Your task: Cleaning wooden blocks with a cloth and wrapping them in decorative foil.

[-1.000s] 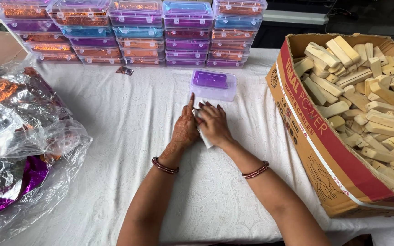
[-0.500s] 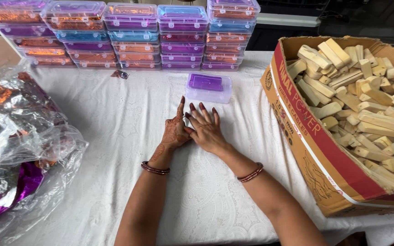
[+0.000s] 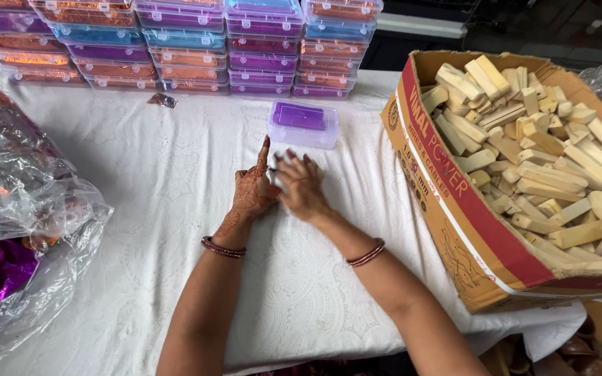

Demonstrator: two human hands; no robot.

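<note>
Looking down through the head camera, I have both hands together on the white patterned tablecloth point(image 3: 141, 181), pressed around a small pale object point(image 3: 278, 175) that shows only as a sliver between them; I cannot tell what it is. My left hand point(image 3: 252, 189), henna-patterned, stands on its edge with the fingers straight and the forefinger pointing up the table, flat against the object's left side. My right hand point(image 3: 302, 186) is cupped over the top with its fingers curled down on it, so both hands grip it rather than lie loose. Just beyond the fingertips sits a small clear plastic box with a purple lining point(image 3: 302, 124), apart from the hands. Behind it, along the far edge, the stacked clear boxes with orange, purple and blue contents point(image 3: 175, 42) look finished, so I judge much of the packing done. The open cardboard carton point(image 3: 454, 209) on my right is heaped with pale wooden blocks point(image 3: 545, 153), so plenty appears left. A crumpled clear plastic bag of orange and purple foil point(image 3: 15, 209) lies at my left.
</note>
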